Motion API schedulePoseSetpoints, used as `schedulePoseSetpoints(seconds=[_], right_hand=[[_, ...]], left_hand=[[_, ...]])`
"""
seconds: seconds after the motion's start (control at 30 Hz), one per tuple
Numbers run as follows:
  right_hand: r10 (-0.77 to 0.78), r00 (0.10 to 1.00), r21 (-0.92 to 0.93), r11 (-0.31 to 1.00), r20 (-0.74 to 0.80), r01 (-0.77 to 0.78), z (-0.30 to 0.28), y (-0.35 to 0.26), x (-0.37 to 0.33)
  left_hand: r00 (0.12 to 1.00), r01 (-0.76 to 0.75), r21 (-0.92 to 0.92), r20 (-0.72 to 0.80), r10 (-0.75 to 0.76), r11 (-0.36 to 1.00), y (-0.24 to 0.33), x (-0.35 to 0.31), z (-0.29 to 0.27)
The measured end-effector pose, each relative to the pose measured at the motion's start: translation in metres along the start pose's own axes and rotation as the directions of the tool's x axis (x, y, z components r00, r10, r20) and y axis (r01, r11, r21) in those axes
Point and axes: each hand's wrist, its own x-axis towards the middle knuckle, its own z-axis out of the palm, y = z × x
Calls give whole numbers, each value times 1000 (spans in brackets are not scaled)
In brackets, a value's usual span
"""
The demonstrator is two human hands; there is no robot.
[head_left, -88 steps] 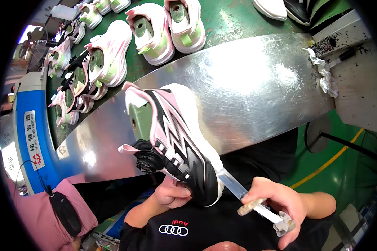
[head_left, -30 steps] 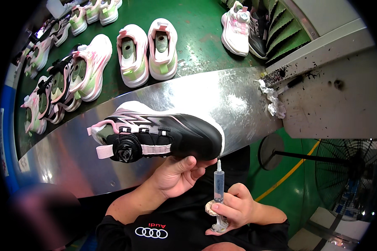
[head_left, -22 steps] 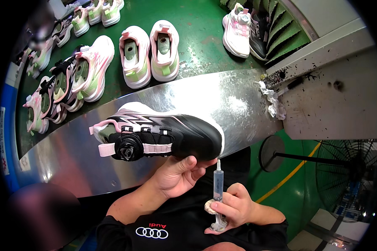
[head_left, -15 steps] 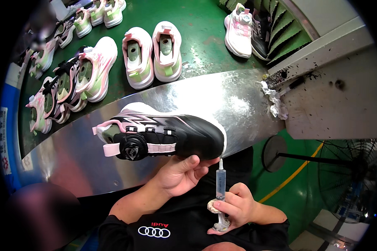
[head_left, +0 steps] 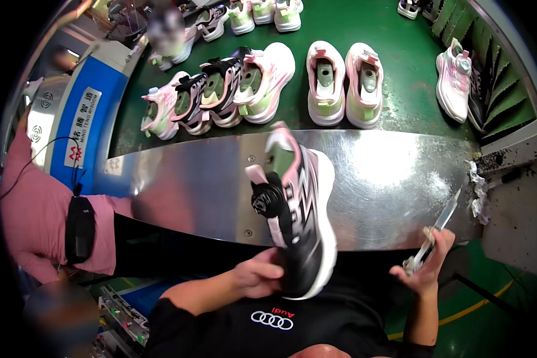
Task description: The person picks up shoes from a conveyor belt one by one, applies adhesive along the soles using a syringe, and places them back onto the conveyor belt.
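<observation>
holding black-pink shoe mid-frame, clamped near toe in left hand, likely to leave white sole edge uncovered; gripping syringe at right in right hand, pointed away from shoe, probably against smears.

"Bright enough?"

"Yes, around the middle. White glare burns out the metal plate right of centre; a pink reflection tints its left."

"Sharp?"

"Mostly. The held shoe looks slightly smeared toward its heel, and smudged patches sit at upper and lower left."

"Edges?"

"Fisheye: the plate bows, and black swallows the corners."
</observation>
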Motion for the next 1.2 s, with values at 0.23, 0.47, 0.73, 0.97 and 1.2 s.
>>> schedulePoseSetpoints(seconds=[0.23, 0.47, 0.73, 0.97, 1.2], right_hand=[[101, 992, 31, 995, -81, -98, 24, 25, 31], [178, 981, 88, 981, -73, -172, 35, 21, 32], [289, 951, 162, 949, -108, -270, 27, 35, 8], [221, 969, 184, 963, -107, -199, 29, 37, 18], [234, 963, 198, 959, -136, -205, 37, 36, 16]], left_hand=[[982, -152, 494, -25, 189, 856, 28, 12, 22], [942, -334, 517, 154, 298, 789, 86, 216, 89], [861, -365, 868, 178, 476, 336, 68, 229, 80], [634, -143, 853, 468, 615, -502, 112, 235, 66], [392, -332, 788, 615, 684, -518, 154, 275, 83]])
